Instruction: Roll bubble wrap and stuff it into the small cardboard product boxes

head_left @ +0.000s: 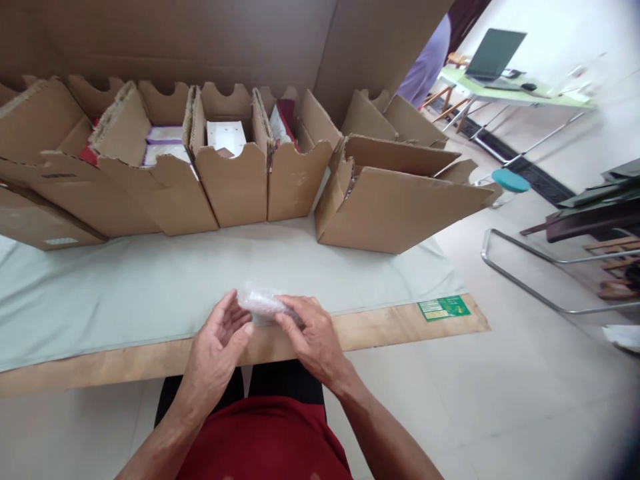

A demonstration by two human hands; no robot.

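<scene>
A small item wrapped in clear crinkled plastic (259, 303) sits between both hands at the near edge of the table. My right hand (311, 337) grips it from the right with fingers curled round it. My left hand (219, 347) touches its left end, thumb and fingers pinching the plastic. What is inside the wrap I cannot make out. Both hands hover over the wooden table edge (385, 327), just in front of the pale green cloth (150, 287).
A row of open cardboard boxes (233, 173) lines the back of the table, some holding white and purple packs (165, 137). A larger box (395, 207) lies at the right. A green label (444, 307) sits at the corner. Beyond, a desk with laptop (493, 57), a person's sleeve (427, 63).
</scene>
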